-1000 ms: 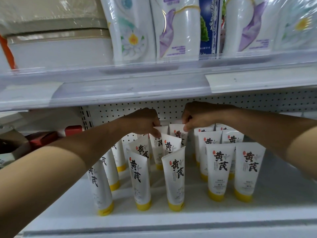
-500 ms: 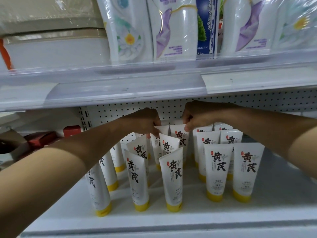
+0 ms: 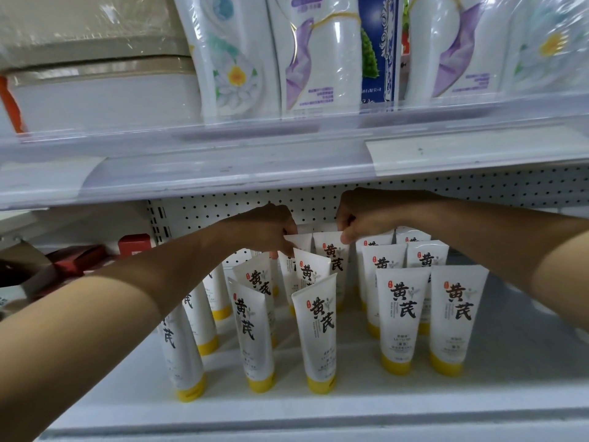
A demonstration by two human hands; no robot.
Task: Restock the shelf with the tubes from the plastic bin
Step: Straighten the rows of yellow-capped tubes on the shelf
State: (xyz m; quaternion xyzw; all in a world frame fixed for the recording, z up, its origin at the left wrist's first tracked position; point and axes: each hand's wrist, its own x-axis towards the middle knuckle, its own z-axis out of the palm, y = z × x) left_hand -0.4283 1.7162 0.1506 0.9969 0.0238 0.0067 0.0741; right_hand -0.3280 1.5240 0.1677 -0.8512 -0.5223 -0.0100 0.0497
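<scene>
White shelf: its bare front lip is lying nearest; the plastic bin is not showing anywhere in view.
Front tubes: they are standing cap-down on yellow caps, labels facing out, likely so shoppers can read them; the left rows are leaning, the right rows are standing straighter.
Forearms: both are reaching over the front rows, so a low elbow could be tipping those tubes.
Left hand: its grip is pinching the crimped top of a back tube, probably steadying it upright.
Right hand: its grip is closing on the top of the neighbouring rear tube, seemingly squaring it into line.
Pegboard: it is backing the rows, leaving little room behind.
Upper shelf: it is hanging just above the knuckles, limiting lift.
Red boxes: they are sitting far left, well apart.
</scene>
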